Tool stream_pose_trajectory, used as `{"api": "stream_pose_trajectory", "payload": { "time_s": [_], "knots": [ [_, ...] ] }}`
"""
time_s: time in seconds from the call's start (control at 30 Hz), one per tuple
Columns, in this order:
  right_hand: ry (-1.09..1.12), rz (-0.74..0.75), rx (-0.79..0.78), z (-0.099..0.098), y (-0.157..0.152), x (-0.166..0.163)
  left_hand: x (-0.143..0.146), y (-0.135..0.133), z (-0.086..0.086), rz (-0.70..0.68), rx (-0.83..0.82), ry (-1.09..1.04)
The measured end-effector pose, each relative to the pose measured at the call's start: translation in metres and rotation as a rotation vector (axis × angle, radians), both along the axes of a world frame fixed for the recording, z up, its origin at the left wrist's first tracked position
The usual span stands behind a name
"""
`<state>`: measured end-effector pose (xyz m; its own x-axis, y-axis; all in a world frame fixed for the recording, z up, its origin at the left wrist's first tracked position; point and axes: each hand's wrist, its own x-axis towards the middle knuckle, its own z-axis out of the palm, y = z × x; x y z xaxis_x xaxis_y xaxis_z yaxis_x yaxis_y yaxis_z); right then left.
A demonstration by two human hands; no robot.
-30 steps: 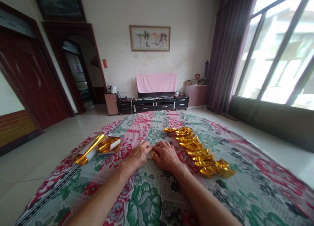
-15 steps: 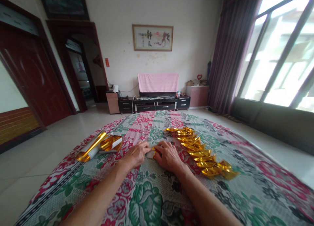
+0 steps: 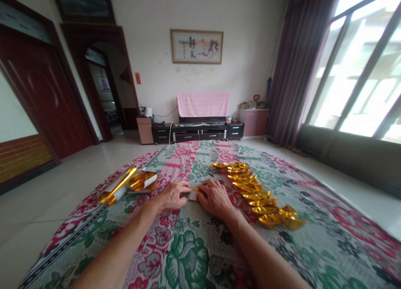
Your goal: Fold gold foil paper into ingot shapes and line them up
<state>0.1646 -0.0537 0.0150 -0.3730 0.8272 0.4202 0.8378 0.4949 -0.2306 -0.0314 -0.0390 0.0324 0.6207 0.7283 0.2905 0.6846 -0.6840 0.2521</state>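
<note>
A small sheet of gold foil paper [image 3: 193, 195], its white back showing and a gold edge folded over, lies on the patterned tablecloth between my hands. My left hand [image 3: 176, 194] is closed at the paper's left edge, fingers bent together. On the other side my right hand [image 3: 214, 197] pinches the paper's right part, its fingers covering much of it. To the right runs a row of several folded gold foil ingots [image 3: 257, 196]. Left of my hands lie curled sheets of gold foil paper [image 3: 118, 185], some with white backs up.
The round table wears a floral tablecloth [image 3: 186, 259]. Past its far edge stand a low black TV cabinet [image 3: 200, 133] and a television under a pink cloth [image 3: 203, 105]. A purple curtain [image 3: 290, 72] and window are at right, a red door [image 3: 46, 92] at left.
My left hand has shifted slightly left, so more of the paper's white side shows. The right hand stays at the paper. The whole view has moved a little.
</note>
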Motion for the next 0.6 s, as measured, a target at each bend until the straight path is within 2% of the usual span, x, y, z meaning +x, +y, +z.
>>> {"api": "stream_pose_trajectory", "payload": {
  "time_s": [0.13, 0.6],
  "knots": [
    [-0.013, -0.007, -0.017, -0.0001, 0.0005, -0.0008, 0.0004, -0.0015, 0.0022, -0.006, 0.000, -0.014],
    [-0.024, -0.024, -0.012, -0.0005, 0.0008, -0.0016, 0.0064, -0.0041, -0.0003, -0.079, 0.163, -0.008]
  ]
}}
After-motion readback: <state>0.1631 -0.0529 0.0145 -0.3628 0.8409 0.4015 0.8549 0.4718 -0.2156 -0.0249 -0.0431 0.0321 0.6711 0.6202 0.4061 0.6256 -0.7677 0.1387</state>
